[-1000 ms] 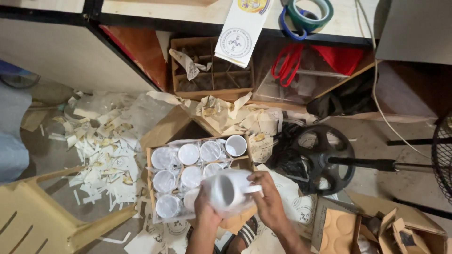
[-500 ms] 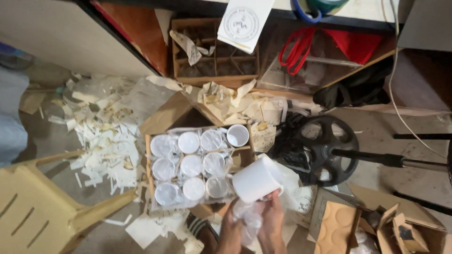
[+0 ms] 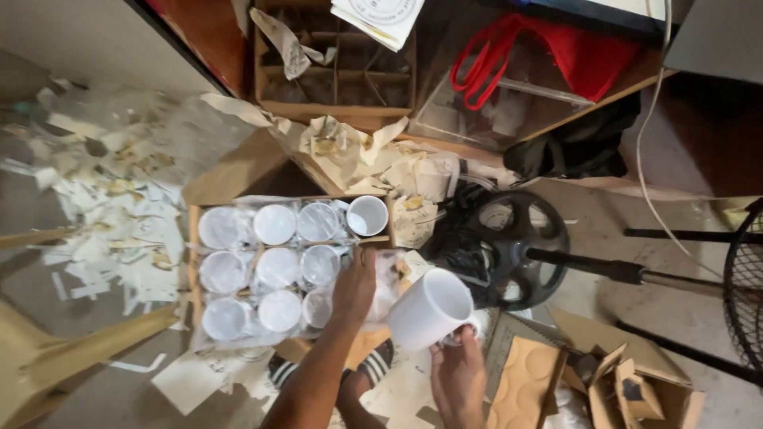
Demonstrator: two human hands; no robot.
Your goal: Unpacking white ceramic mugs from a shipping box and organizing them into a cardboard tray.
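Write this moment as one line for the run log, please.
right hand: holds white mug | left hand: on plastic wrap | cardboard box: wrapped mugs

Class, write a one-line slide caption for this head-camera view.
Right hand holds a white mug while left hand reaches into a cardboard box of wrapped mugs.

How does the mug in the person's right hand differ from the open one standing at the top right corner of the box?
The held mug is tilted on its side, gripped at its handle end by the right hand; the corner mug stands upright in the cardboard box. The held mug is out of the box, the corner mug in a compartment with its mouth showing. Both are plain white and unwrapped.
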